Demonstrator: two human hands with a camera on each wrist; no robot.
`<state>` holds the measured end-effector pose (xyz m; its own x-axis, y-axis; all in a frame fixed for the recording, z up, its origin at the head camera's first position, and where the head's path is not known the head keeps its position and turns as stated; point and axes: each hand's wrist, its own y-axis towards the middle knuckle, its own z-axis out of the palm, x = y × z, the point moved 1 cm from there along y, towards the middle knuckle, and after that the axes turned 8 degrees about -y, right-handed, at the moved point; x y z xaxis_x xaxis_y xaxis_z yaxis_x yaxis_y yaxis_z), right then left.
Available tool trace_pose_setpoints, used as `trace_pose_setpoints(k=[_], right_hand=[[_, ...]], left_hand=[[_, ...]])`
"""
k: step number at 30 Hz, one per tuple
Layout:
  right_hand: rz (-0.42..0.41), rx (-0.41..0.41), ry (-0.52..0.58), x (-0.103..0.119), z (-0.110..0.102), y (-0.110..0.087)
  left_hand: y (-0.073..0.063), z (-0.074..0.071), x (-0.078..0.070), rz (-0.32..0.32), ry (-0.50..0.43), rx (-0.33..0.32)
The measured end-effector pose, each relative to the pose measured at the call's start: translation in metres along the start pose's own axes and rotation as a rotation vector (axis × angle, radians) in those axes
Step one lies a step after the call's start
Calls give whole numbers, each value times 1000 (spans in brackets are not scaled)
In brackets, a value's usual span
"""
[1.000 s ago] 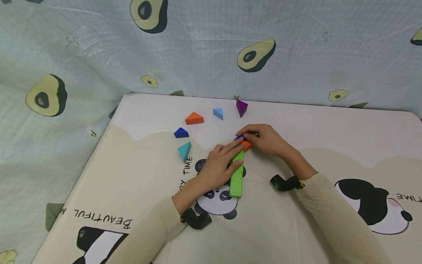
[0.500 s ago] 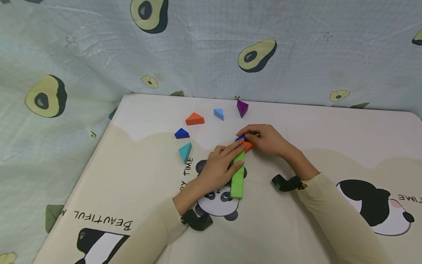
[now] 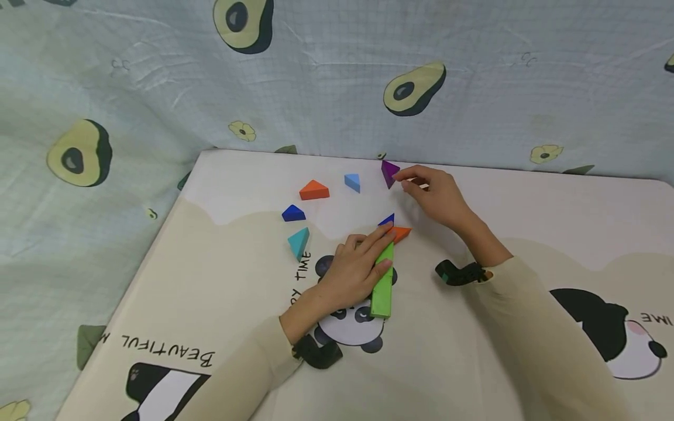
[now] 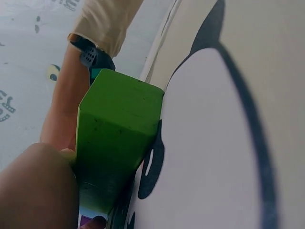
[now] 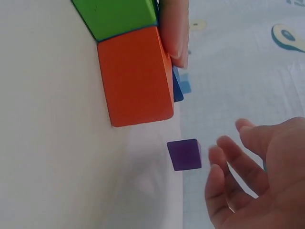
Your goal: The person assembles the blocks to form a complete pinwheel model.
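Observation:
My left hand (image 3: 350, 272) rests over a long green block (image 3: 382, 298), thumb lying across it and straight fingers reaching to its far end. Beneath those fingertips are an orange triangular block (image 3: 402, 233) and a dark blue triangular block (image 3: 388, 220), both partly hidden. In the right wrist view the orange block (image 5: 136, 78) meets the green block (image 5: 119, 16), and left fingers (image 5: 174, 36) touch its upper side. My right hand (image 3: 434, 193) hovers beside a purple triangular block (image 3: 389, 173). Its fingers are apart, with nothing between them in the right wrist view.
Left of the purple block lie a light blue block (image 3: 353, 182), an orange block (image 3: 314, 190), a dark blue block (image 3: 293, 213) and a teal block (image 3: 298, 242). The panda-printed table (image 3: 447, 362) ends at a cloth backdrop (image 3: 326, 111).
My right hand has let go of the dark blue and orange blocks at the green block's end and moved away to the purple block. The left hand stays in place.

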<state>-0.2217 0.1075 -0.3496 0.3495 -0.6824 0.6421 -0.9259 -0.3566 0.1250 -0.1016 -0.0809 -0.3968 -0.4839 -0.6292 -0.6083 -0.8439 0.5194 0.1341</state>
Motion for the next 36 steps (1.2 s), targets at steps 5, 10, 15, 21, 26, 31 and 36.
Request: trace_pose_setpoints(k=[5, 10, 15, 21, 26, 31, 36], right_hand=[[13, -71, -8, -3, 0, 14], [32, -77, -16, -7, 5, 24], [54, -43, -17, -10, 11, 30], [60, -13, -16, -11, 15, 35], [65, 12, -19, -13, 17, 35], [42, 30, -40, -16, 21, 33], [39, 41, -42, -13, 20, 34]], left_hand=[[-1, 1, 0, 5, 47, 11], [-1, 2, -1, 5, 60, 15], [-1, 2, -2, 0, 67, 20], [-1, 1, -3, -2, 70, 21], [-1, 1, -2, 0, 64, 19], [-1, 1, -2, -2, 54, 18], [-1, 0, -2, -5, 52, 16]])
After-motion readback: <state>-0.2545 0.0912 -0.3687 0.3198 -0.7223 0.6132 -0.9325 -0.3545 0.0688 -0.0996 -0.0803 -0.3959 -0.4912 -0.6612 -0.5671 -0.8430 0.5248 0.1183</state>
